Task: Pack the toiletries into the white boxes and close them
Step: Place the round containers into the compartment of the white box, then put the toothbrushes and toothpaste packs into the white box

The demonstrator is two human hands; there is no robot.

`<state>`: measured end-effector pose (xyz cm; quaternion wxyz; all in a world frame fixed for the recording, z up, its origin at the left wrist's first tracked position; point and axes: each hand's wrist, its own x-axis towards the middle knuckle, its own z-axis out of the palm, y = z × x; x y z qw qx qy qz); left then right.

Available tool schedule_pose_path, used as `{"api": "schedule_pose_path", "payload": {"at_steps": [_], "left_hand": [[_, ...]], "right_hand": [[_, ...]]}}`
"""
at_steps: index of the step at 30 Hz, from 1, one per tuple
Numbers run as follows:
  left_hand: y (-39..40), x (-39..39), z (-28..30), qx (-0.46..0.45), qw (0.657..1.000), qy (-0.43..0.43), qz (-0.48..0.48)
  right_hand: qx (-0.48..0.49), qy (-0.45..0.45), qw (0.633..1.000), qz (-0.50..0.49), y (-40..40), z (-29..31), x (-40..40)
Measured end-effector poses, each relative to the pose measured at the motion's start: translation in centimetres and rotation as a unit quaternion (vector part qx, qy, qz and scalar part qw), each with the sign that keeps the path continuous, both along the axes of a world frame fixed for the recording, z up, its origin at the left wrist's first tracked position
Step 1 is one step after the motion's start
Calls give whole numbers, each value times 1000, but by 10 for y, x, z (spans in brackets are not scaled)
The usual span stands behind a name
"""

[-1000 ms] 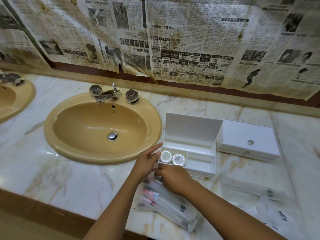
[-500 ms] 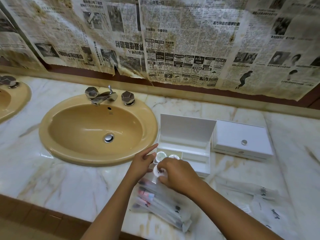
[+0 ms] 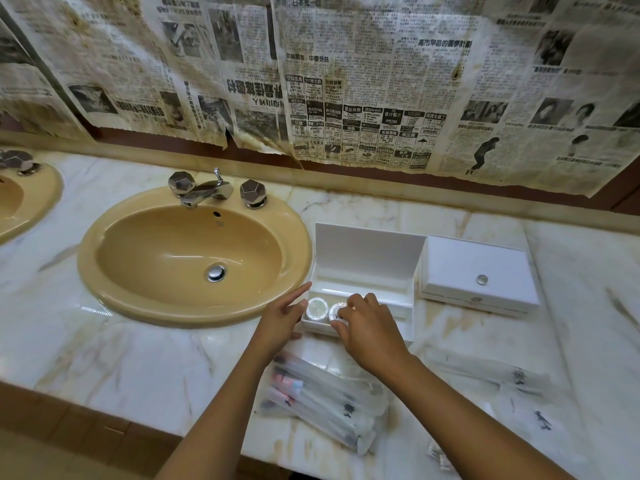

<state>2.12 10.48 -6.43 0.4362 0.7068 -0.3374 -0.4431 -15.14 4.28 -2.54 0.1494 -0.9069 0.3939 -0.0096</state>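
Since 0.5 s ago, right hand (image 3: 372,330) moved up w/ small round container (image 3: 337,314), fingers grasping it over open box (image 3: 363,271), frame centre; left hand (image 3: 282,318) fingers released, steadying box.

Above the sink (image 3: 194,258), the newspaper sheets (image 3: 363,98) carry Chinese print; one advert reads "RM299", another "4000++".

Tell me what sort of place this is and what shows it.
Most likely a hotel or guest bathroom, perhaps under renovation. A marble vanity counter holds a tan sink with a chrome faucet, a second basin sits at the left edge, and old newspaper covers the wall above.
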Motion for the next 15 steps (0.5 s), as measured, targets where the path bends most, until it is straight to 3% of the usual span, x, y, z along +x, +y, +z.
{"api": "schedule_pose_path", "payload": {"at_steps": [5,9,11,15], "left_hand": [[0,-1,2,5,1000,6,1],[0,-1,1,7,1000,11,2],[-1,0,0,5,1000,14,1],[0,0,-1,6,1000,12,-2]], "right_hand": [[-26,26,999,8,0,3,0],[-63,-69,996,-2,11,3,0],[-17,-83,996,15,19,5,0],[119,-25,992,26,31,5,2]]}}
